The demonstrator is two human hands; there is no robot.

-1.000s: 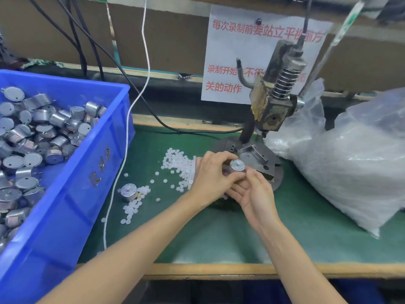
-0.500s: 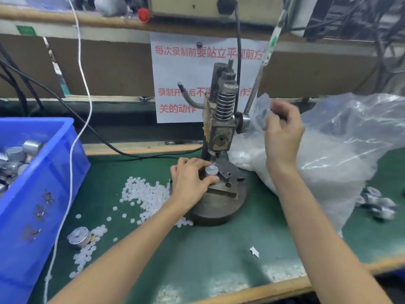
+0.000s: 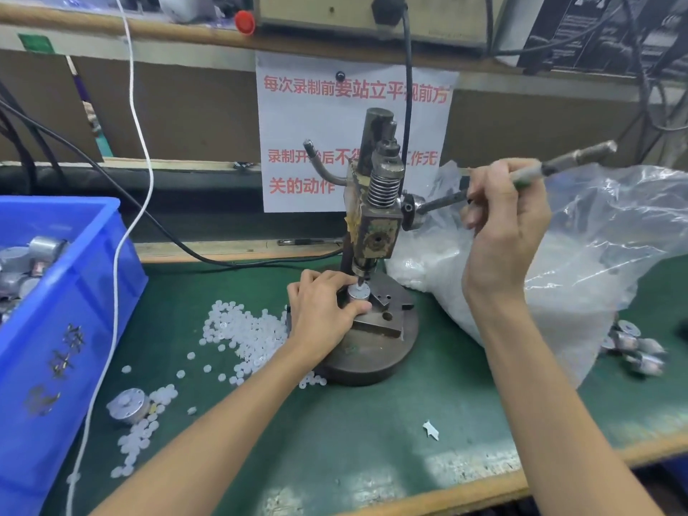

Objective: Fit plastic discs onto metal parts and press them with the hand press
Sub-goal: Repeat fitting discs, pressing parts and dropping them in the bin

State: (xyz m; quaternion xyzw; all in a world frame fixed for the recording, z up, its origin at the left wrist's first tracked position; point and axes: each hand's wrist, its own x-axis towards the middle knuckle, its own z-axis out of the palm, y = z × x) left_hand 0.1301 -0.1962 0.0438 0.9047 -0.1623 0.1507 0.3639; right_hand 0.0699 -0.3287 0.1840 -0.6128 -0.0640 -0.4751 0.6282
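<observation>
Metal part [image 3: 359,293], a short silvery cylinder, sits mid-frame under the hand press [image 3: 376,232], pinched by the left hand [image 3: 324,314]. The right hand [image 3: 502,225] grips the dark lever [image 3: 573,158]. White plastic discs [image 3: 242,329] litter the green desk [image 3: 372,422].

The widest free stretch of tabletop [image 3: 372,437] lies in front of the hand press [image 3: 376,225], between the two forearms, with only a small white paper scrap [image 3: 430,430] on it. To the left the blue crate [image 3: 74,314] walls off the way, and a white cord [image 3: 113,329] hangs along it. Between crate and press, scattered plastic discs [image 3: 242,337] and a loose metal part [image 3: 128,405] litter the surface. The left hand [image 3: 324,310] fills the gap under the ram, round the metal part [image 3: 359,292] seated there. On the right a bulging plastic bag [image 3: 595,262] crowds the press base, beneath the lever [image 3: 580,154] gripped by the right hand [image 3: 502,217]; a cluster of metal parts [image 3: 636,348] lies at the bag's far edge.
</observation>
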